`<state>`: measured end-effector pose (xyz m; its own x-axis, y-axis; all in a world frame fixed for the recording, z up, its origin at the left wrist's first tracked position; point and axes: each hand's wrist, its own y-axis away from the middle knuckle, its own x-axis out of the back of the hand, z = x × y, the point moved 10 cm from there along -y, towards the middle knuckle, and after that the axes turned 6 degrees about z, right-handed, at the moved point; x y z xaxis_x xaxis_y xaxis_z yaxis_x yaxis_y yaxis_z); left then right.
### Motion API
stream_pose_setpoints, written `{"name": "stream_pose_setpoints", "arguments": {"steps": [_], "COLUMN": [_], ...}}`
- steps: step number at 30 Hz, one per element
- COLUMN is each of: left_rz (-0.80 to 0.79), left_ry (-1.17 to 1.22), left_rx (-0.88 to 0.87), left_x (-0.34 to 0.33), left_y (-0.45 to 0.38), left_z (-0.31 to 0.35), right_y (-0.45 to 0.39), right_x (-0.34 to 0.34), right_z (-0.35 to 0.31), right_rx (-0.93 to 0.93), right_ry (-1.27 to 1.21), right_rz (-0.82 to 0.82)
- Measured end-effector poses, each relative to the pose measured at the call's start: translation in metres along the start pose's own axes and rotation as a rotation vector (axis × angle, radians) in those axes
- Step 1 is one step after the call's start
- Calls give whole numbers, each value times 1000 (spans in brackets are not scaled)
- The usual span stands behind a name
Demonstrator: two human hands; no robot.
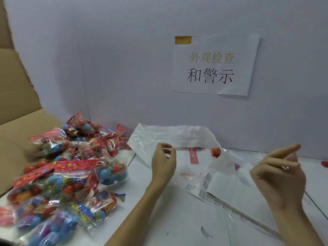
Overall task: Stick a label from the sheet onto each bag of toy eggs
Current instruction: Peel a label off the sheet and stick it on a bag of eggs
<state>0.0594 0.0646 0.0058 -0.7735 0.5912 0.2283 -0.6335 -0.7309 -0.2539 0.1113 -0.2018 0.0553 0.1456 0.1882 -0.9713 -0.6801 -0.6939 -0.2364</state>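
Left of the crumpled label sheet (pixel 209 181) on the desk (pixel 177 219), light, slippery, soft bags of toy eggs (pixel 58 174) seem best gripped by their card headers, while the left hand (pixel 164 162) pinches the sheet's edge and the right hand (pixel 280 176) hovers loosely curled, seemingly holding nothing.

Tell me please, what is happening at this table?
A person is labelling bags of toy eggs. The left hand pinches the edge of a crumpled white sheet, lifting it. The right hand hangs above the label sheet with loosely curled fingers, apparently holding nothing. The pile of bags waits on the left.
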Motion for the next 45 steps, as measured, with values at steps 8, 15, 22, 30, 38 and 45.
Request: {"name": "stream_pose_setpoints", "arguments": {"steps": [8,15,22,30,38,45], "left_rz": [183,251,166,0,-137,-304], "left_ry": [-1447,-929,-278,-198,223,506], "left_rx": [-101,-373,-1184,-1243,-303,137], "left_x": [72,68,-4,-38,-25,-37], "left_y": [-21,-17,95,128,32,18], "left_z": [-8,26,104,95,39,4], "right_y": [-23,-27,-26,-30,-30,-31], "right_x": [57,68,101,101,71,67], "right_z": [17,26,62,59,28,30], "right_rx": [101,34,-206,-136,261,245], "right_ry": [460,543,1056,1077,1737,1574], "right_rz": [374,407,470,403,409,367]}}
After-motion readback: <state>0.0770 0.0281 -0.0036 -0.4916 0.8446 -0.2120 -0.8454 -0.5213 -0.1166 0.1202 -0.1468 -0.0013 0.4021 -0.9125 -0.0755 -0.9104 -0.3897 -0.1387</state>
